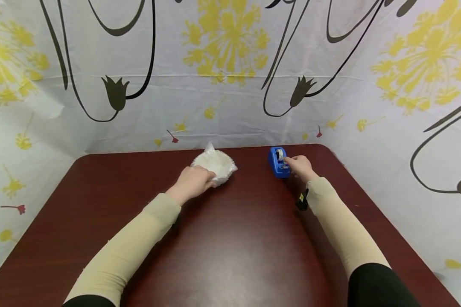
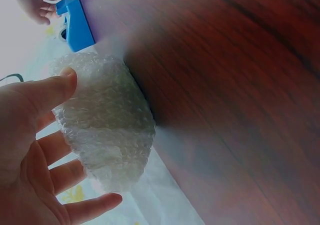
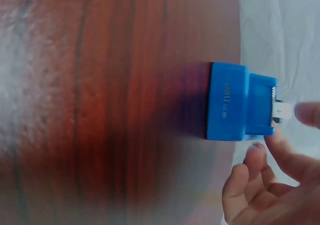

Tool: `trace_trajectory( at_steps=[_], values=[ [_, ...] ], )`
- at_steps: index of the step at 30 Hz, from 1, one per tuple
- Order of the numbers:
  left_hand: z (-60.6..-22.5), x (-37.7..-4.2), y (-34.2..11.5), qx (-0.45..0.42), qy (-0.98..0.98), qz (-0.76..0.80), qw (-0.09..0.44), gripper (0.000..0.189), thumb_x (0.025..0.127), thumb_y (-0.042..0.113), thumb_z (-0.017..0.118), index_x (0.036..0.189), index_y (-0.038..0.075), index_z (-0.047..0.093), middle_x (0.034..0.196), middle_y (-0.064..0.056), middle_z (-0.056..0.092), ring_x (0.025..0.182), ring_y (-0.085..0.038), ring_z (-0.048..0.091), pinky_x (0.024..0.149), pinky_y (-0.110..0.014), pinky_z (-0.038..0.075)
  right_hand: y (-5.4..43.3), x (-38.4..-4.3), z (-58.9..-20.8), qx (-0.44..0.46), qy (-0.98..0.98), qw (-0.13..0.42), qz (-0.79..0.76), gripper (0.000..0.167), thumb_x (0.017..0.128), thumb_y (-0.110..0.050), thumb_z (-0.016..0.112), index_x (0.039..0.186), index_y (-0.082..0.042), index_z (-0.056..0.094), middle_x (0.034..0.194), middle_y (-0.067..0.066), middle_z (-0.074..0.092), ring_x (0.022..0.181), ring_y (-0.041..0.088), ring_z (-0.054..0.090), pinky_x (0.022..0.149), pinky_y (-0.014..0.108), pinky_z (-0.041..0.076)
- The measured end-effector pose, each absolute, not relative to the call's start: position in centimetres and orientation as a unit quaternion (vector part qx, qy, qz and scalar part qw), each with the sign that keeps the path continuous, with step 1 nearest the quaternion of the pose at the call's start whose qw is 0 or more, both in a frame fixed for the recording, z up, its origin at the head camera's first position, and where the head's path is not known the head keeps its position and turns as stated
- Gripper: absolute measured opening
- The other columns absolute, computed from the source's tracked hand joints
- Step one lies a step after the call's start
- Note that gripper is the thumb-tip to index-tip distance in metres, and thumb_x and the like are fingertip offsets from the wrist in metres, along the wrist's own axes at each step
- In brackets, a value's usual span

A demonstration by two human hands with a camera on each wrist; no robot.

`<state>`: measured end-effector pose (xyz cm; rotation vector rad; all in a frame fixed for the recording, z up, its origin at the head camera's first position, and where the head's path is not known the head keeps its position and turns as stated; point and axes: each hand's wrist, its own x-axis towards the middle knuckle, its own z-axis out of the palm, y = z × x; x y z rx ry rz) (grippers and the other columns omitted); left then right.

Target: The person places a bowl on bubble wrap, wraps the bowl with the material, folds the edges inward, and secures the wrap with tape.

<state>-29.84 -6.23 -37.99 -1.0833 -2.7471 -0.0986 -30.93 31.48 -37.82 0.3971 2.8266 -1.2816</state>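
Note:
A round, bowl-shaped bundle in bubble wrap sits near the table's far edge, a loose tuft of wrap sticking up behind it. My left hand grips its near side, the thumb over the wrap and the fingers spread beneath. To the right stands a blue tape dispenser, with the white roll showing in its top. My right hand is at the dispenser, its thumb at the tape end by the toothed cutter and the index finger close behind. The other fingers are curled.
The dark red-brown table has rounded far corners. A white sheet with yellow and grey flower prints hangs right behind it and along both sides. A small black device is strapped at the right wrist.

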Motion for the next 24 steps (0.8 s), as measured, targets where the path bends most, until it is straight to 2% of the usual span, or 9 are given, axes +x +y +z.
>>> trace_trajectory(
  at_steps=[3,8,12,15,18,24],
  values=[
    [-38.02,-29.90,-6.27,-0.366,-0.925,-0.034,0.092,0.013,0.090,0.036,0.068,0.088,0.023,0.069,0.085,0.001,0.070,0.085,-0.024,0.066,0.066,-0.048,0.051,31.17,-30.93,-37.86,0.125,0.896,0.031,-0.425,0.046,0.098,-0.037,0.052,0.105,0.005,0.069,0.064,-0.003,0.053,0.055,0.012,0.043,0.056,0.029,0.045],
    [-37.96,-29.82,-6.28,-0.365,-0.926,-0.034,0.091,0.013,0.090,0.035,0.068,0.085,0.023,0.067,0.083,0.001,0.069,0.085,-0.025,0.066,0.067,-0.048,0.051,30.74,-31.25,-37.98,0.135,0.883,0.029,-0.448,0.043,0.098,-0.033,0.054,0.111,0.006,0.070,0.067,-0.002,0.059,0.049,0.011,0.036,0.052,0.028,0.042],
    [-37.97,-29.77,-6.27,-0.362,-0.927,-0.033,0.089,0.013,0.091,0.036,0.067,0.088,0.023,0.068,0.085,0.001,0.069,0.087,-0.025,0.066,0.069,-0.048,0.051,30.82,-31.36,-38.19,0.156,0.857,0.022,-0.490,0.039,0.097,-0.027,0.056,0.111,0.007,0.069,0.078,0.005,0.062,0.054,0.011,0.047,0.056,0.027,0.050],
    [-38.01,-29.79,-6.28,-0.363,-0.927,-0.032,0.088,0.013,0.091,0.036,0.067,0.093,0.023,0.070,0.089,0.001,0.070,0.089,-0.024,0.066,0.070,-0.048,0.051,30.90,-31.22,-37.96,0.162,0.837,0.033,-0.522,0.037,0.097,-0.022,0.056,0.114,0.010,0.065,0.097,0.013,0.066,0.062,0.012,0.056,0.061,0.029,0.055],
    [-38.01,-29.77,-6.32,-0.364,-0.927,-0.033,0.090,0.014,0.091,0.036,0.067,0.096,0.023,0.071,0.090,0.000,0.071,0.089,-0.023,0.066,0.070,-0.047,0.052,31.03,-31.17,-37.58,0.161,0.827,0.048,-0.537,0.036,0.098,-0.019,0.055,0.116,0.011,0.063,0.097,0.016,0.068,0.062,0.013,0.059,0.063,0.030,0.056],
    [-38.10,-29.84,-6.30,-0.364,-0.926,-0.035,0.094,0.014,0.091,0.036,0.067,0.094,0.023,0.071,0.089,0.000,0.070,0.087,-0.023,0.066,0.069,-0.046,0.052,31.44,-31.37,-37.19,0.157,0.825,0.073,-0.538,0.035,0.099,-0.018,0.056,0.116,0.012,0.062,0.090,0.011,0.069,0.065,0.014,0.062,0.067,0.031,0.056]
  ],
)
